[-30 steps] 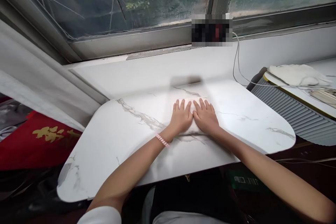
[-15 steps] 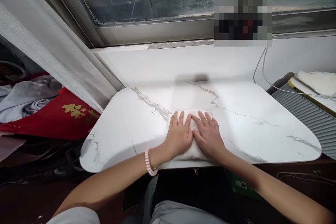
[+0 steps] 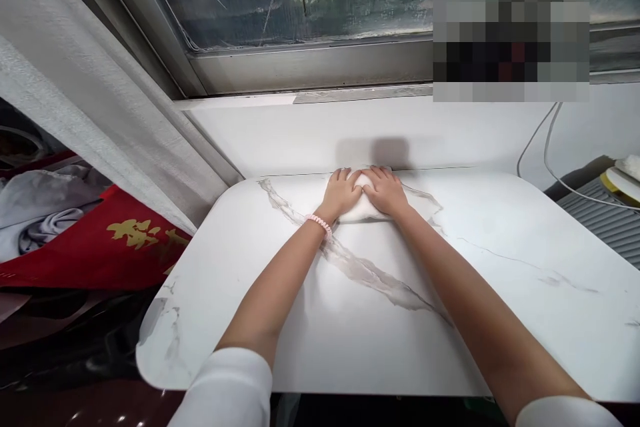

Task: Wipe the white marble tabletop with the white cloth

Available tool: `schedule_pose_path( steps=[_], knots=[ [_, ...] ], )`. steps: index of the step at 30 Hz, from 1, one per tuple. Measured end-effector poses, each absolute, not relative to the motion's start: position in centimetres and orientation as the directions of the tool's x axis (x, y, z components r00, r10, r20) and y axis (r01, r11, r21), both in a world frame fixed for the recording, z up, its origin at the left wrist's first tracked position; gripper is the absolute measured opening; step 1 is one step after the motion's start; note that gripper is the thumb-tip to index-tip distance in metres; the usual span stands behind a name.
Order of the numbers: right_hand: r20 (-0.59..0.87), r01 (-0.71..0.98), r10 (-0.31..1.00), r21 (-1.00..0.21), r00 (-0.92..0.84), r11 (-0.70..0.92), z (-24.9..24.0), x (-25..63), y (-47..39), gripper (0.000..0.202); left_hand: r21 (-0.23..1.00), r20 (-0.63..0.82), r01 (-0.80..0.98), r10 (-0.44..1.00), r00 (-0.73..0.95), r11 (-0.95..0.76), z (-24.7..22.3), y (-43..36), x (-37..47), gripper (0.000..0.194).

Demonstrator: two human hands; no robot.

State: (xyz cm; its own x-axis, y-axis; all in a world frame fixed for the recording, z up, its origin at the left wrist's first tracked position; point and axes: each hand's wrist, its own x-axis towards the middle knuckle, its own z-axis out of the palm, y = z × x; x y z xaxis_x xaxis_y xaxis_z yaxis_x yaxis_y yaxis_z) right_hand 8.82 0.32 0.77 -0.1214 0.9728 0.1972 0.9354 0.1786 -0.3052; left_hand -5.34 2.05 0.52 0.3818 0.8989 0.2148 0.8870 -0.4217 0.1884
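Facing a window (image 3: 360, 7), we work at a white, grey-veined tabletop (image 3: 310, 340), with a pale curtain (image 3: 95, 73) and red fabric with gold lettering (image 3: 65, 253) off to our left. Near the table's far edge lies a white cloth (image 3: 361, 208), directly under our left hand (image 3: 342, 196) and right hand (image 3: 386, 193), both palms down, unclenched, thumbs close together.

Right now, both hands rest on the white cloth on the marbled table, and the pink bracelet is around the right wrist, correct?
One thing is off: the head view shows the pink bracelet around the wrist of the left hand, not the right hand. Both do rest on the white cloth on the marbled table.
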Motion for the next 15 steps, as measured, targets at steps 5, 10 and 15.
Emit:
schedule_pose_path(
  steps=[5, 10, 15],
  knots=[
    [0.223, 0.951, 0.967, -0.249, -0.126, 0.182, 0.4, 8.9, 1.3, 0.051, 0.201, 0.227, 0.877, 0.891, 0.392, -0.437, 0.2, 3.3, -5.5, 0.049],
    [0.213, 0.960, 0.965, -0.196, -0.155, 0.198, 0.4, 8.6, 0.2, 0.053, 0.174, 0.227, 0.894, 0.901, 0.371, -0.412, 0.0, 2.0, -5.5, 0.049],
    [0.173, 0.963, 0.973, -0.192, -0.155, 0.188, 0.4, 7.3, -3.4, 0.054, 0.148, 0.239, 0.899, 0.897, 0.371, -0.411, -0.1, -1.9, -6.7, 0.049]
  ],
)
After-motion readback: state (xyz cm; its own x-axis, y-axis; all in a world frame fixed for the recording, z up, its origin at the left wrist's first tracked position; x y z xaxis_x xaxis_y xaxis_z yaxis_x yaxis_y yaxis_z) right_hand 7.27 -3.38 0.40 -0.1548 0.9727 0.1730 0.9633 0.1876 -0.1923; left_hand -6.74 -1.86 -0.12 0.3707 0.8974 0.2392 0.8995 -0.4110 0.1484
